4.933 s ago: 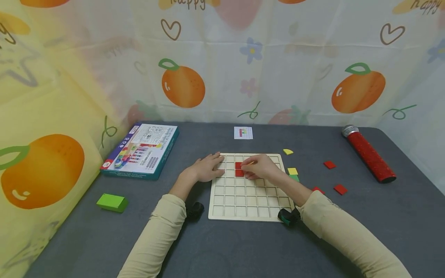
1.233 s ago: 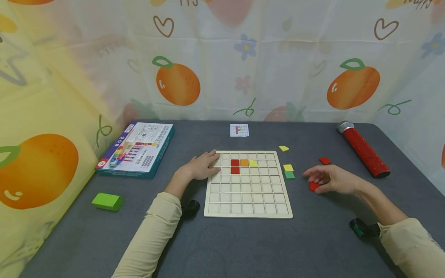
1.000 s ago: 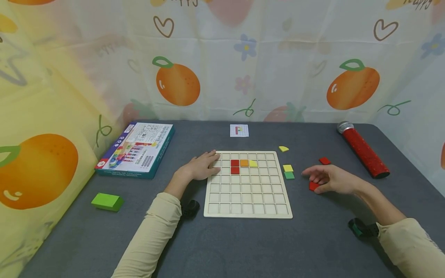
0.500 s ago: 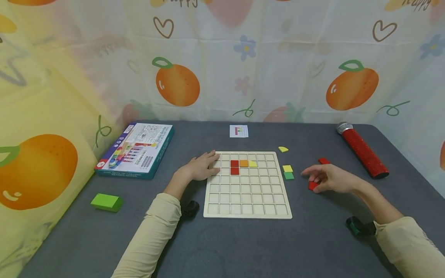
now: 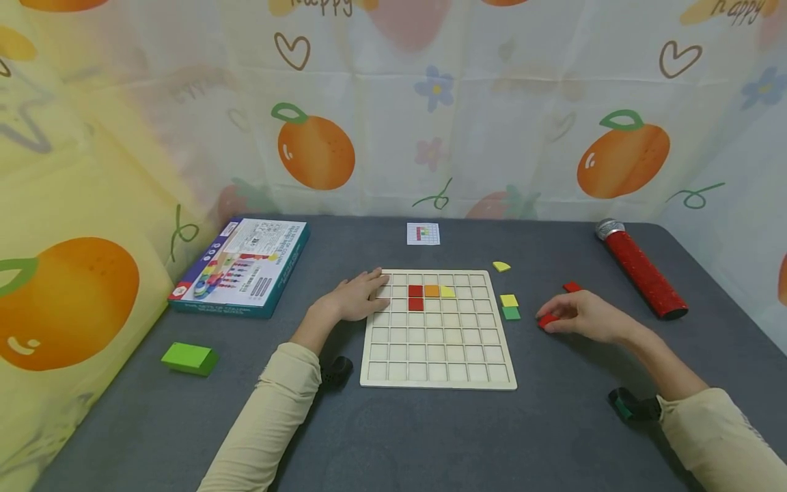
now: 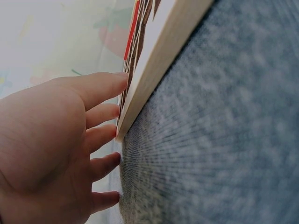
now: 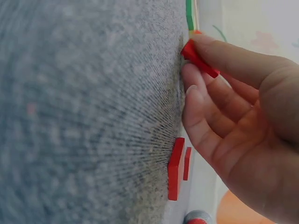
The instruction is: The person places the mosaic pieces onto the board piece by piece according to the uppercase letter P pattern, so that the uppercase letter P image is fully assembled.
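Note:
A pale wooden grid board (image 5: 437,351) lies mid-table, with two red tiles (image 5: 415,298), an orange tile (image 5: 432,291) and a yellow tile (image 5: 447,292) in its upper cells. My left hand (image 5: 352,299) rests at the board's upper left edge, thumb and fingertips on the rim, fingers spread. To the right of the board, my right hand (image 5: 587,318) pinches a red square tile (image 7: 201,59) between thumb and fingers, tilted just at the table surface. Two more red tiles (image 7: 175,169) show beyond that hand in the right wrist view; only one red tile (image 5: 572,287) shows in the head view.
Beside the board lie a yellow tile (image 5: 509,301), a green tile (image 5: 511,313) and a yellow quarter-round piece (image 5: 501,266). A patterned card (image 5: 423,234) is behind. A red microphone (image 5: 645,277) lies right; a box (image 5: 242,266) and green block (image 5: 189,359) lie left.
Earlier the right hand was over the board; it then moved right, leaving orange and yellow tiles there. Since half a second ago its fingers have closed on a red tile and tilted it.

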Demonstrator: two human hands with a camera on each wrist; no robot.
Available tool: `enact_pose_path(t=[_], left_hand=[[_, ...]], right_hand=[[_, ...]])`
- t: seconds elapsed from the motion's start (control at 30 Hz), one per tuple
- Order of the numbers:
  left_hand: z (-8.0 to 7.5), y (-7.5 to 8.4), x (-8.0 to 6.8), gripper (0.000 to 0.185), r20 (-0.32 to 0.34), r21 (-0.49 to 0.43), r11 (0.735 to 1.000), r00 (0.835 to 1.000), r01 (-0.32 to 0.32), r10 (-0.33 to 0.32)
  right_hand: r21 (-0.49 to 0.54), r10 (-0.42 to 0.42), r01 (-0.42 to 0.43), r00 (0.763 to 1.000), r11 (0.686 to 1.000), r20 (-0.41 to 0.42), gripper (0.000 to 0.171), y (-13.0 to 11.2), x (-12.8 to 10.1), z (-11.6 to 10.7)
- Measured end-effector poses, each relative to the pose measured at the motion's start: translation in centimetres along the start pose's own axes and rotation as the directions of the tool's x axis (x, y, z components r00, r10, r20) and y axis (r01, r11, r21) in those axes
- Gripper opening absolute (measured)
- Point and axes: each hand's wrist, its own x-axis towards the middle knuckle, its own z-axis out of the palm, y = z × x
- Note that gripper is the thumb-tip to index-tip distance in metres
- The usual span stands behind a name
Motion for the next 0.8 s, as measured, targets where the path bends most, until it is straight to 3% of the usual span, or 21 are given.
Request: enact_pose_path(t=[0.2,0.53,0.63,0.8], left_hand=[[-0.1,0.0,0.0,0.063,-0.002,0.002,1.0,1.0,0.003,-0.003],[-0.1,0.1,0.0,0.064,-0.01,0.008,1.0,1.0,0.003,-0.003],[0.0,0.1,-0.1,0.064,-0.008,0.004,1.0,1.0,0.007,-0.007],[0.0,0.2,0.0,0.064,-0.01,0.002,1.0,1.0,0.013,-0.013]], right_hand=[[0.114,0.051,-0.043,0.996,0.993,-0.073,0.024,-0.3,0.1,0.1],[0.308,0.189,-0.145,0.974,0.94,-0.121,0.038,-0.8,0.6,0.8],[0.43,0.223,-0.149,0.967,0.891,-0.126,0.038,-1.1,0.8,1.1],[0.636,0.233,-0.116,0.967,0.763,-0.103,0.022,-1.6,1.2,1.4]])
